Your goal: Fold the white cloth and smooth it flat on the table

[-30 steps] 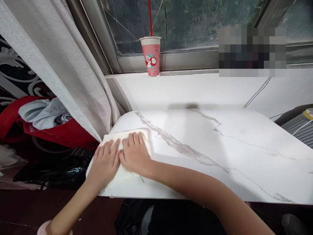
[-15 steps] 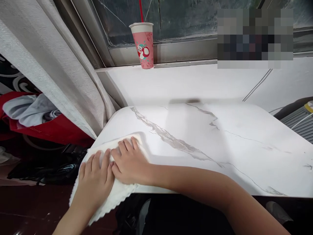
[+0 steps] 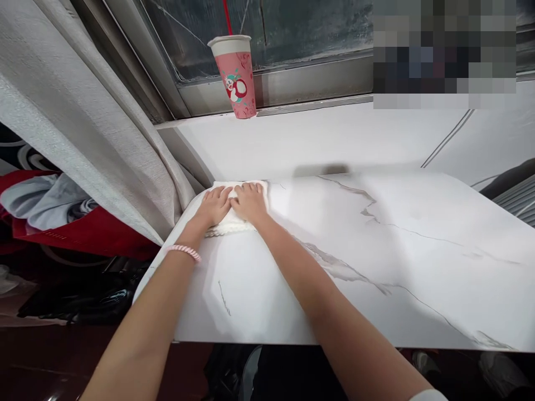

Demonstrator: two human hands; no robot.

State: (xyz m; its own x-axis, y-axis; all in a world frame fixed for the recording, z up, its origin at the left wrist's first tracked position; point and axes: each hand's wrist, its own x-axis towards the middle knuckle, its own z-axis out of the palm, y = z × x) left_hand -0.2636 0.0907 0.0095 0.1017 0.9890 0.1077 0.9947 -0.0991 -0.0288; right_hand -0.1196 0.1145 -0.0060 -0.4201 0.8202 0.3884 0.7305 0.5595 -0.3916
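Note:
A cream-white cloth [image 3: 234,224] lies at the far left corner of the white marble-patterned table [image 3: 259,289]. My left hand [image 3: 214,206] rests flat on the cloth's left part, fingers stretched forward. Beside it, my right hand [image 3: 249,201] presses on the cloth's right part, its fingers also extended. The two thumbs come close together over the middle of the cloth. Around my left wrist sits a pink twisted band [image 3: 184,252].
A pink paper cup [image 3: 236,81] with a red straw stands on the window sill beyond the table. Along the left side hangs a grey curtain [image 3: 112,117], near a red bag [image 3: 83,236] of clothes. A grey ribbed object [image 3: 518,195] is at the right.
Both hands have slid the cloth forward and a little right, from the table's near left edge to its far left corner. The view has shifted slightly.

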